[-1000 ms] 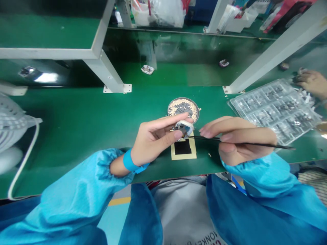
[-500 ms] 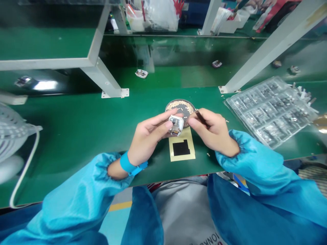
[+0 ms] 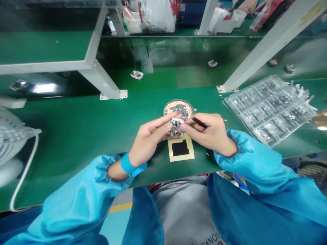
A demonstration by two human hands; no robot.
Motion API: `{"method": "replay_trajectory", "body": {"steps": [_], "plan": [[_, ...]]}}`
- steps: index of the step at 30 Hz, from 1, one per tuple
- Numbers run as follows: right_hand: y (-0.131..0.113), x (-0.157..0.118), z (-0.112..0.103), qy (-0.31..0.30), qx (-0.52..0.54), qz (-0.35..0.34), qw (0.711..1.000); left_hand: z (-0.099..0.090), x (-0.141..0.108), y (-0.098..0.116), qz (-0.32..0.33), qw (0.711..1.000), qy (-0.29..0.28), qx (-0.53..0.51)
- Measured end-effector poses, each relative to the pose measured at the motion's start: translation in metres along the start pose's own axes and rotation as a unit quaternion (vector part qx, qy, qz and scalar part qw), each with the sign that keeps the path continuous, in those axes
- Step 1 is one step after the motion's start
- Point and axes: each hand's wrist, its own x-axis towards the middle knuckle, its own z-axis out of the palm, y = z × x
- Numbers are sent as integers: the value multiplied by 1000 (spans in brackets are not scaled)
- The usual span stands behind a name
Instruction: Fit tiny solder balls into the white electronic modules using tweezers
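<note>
The left hand (image 3: 150, 141) and right hand (image 3: 209, 132) had come together, their fingers clamped on a small module (image 3: 176, 127) above a yellow pad (image 3: 181, 149), and the tweezers (image 3: 198, 121) were now held short in the right hand, no longer stretched out.

A clear blister tray (image 3: 269, 110) of small metal parts lies on the green bench (image 3: 56, 126) at 2 o'clock. At 9 o'clock sits a white vented unit (image 3: 10, 139), a white cable (image 3: 24, 173) curving down from it. Grey steel shelf legs (image 3: 102, 80) stand at 11 and 1 o'clock, foil scraps (image 3: 136, 75) lie on the lower shelf (image 3: 173, 76) at 12, and plastic bags (image 3: 158, 15) sit beyond.
</note>
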Motion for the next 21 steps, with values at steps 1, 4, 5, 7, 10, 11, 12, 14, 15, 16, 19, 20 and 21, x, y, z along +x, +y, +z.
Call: {"method": "replay_trajectory", "body": {"steps": [1, 4, 5, 7, 10, 11, 12, 14, 15, 16, 19, 20, 21], "plan": [[0, 0, 0, 6, -13, 0, 1000, 1, 0, 0, -8, 1000, 2, -7], [-1, 1, -3, 26, -24, 5, 999, 2, 1, 2, -24, 999, 14, -29], [-2, 1, -3, 32, -19, 9, 999, 2, 2, 3, -28, 999, 18, -35], [-3, 2, -5, 38, -4, 20, 999, 1, 3, 3, -34, 998, 23, -42], [-5, 2, -7, 43, 6, 40, 998, 1, 4, 3, -33, 998, 25, -38], [-6, 1, -8, 45, 7, 44, 998, 1, 4, 2, -29, 999, 25, -35], [-6, 1, -8, 47, 7, 47, 998, 1, 4, 2, -26, 999, 24, -33], [-5, 0, -8, 55, 9, 48, 997, 0, 5, 1, -20, 999, 27, -26], [-5, -1, -8, 60, 11, 46, 997, 0, 5, 0, -18, 999, 31, -21], [-5, -1, -8, 65, 13, 45, 997, -1, 5, 0, -16, 999, 37, -11], [-5, -2, -8, 73, 31, 34, 996, -7, 7, 1, 10, 993, 60, 98], [-6, -2, -9, 73, 41, 27, 996, -10, 7, 1, 32, 983, 63, 171], [-7, -2, -9, 73, 52, 18, 996, -14, 8, 2, 61, 962, 58, 260]]}}
